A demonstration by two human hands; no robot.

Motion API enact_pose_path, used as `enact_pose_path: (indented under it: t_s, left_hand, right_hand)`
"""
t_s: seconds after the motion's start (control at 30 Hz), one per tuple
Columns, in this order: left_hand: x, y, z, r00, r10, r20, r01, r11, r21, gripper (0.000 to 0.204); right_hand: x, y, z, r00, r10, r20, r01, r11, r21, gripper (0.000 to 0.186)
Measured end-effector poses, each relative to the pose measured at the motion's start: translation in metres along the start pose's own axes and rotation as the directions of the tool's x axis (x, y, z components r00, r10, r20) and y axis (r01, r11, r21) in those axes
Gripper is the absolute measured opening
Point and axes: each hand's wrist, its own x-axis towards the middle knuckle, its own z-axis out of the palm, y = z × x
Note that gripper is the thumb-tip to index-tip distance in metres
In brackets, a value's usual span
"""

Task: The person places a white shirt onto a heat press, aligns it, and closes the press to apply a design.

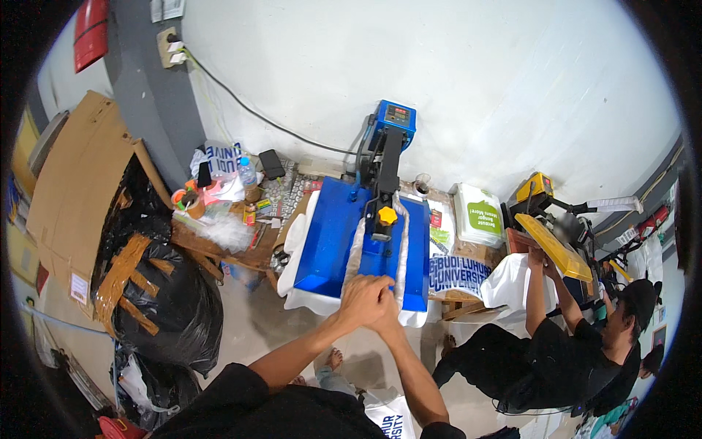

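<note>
A blue heat press (314,252) is closed over white cloth (296,298), whose edges stick out at the left and front. Its U-shaped handle (403,249), wrapped in whitish tape, comes toward me. My left hand (360,298) and my right hand (385,314) overlap at the near end of this handle, fingers closed round it. Part of the right hand is hidden by the left. A yellow knob (387,216) sits on the press arm, below a blue control box (397,117) with a lit display.
To the right, a co-worker (563,358) handles a yellow heat press (556,245). A printed white cloth (457,274) and a white-and-green pack (479,214) lie between the presses. Left are a bottle (248,175), black bags (168,307) and a cardboard box (80,190).
</note>
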Motion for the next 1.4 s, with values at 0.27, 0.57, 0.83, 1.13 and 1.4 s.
enact_pose_path:
  t_s: [0.27, 0.57, 0.83, 1.13, 1.4]
  left_hand:
    - [-0.008, 0.008, -0.01, 0.984, -0.035, 0.173, 0.011, 0.99, 0.137, 0.031]
    - [-0.024, 0.005, -0.015, 1.0, 0.01, 0.025, -0.012, 0.995, 0.1, 0.031]
    - [-0.021, 0.01, -0.011, 1.0, -0.003, 0.0, 0.003, 0.997, 0.077, 0.031]
    - [-0.013, 0.0, -0.004, 0.996, -0.06, 0.061, 0.051, 0.99, 0.134, 0.032]
    - [0.115, -0.004, 0.021, 0.952, 0.305, 0.003, -0.305, 0.952, 0.032, 0.03]
  right_hand:
    - [0.001, 0.051, 0.009, 0.966, -0.183, -0.181, 0.151, 0.973, -0.175, 0.054]
    - [-0.008, 0.029, 0.008, 0.974, -0.134, -0.185, 0.092, 0.971, -0.22, 0.053]
    - [-0.009, 0.024, -0.004, 0.969, -0.124, -0.213, 0.073, 0.97, -0.231, 0.052]
    - [-0.013, -0.006, -0.011, 0.939, -0.243, -0.244, 0.192, 0.957, -0.216, 0.051]
    - [-0.018, -0.077, -0.075, 0.985, 0.024, 0.171, 0.033, 0.947, -0.321, 0.048]
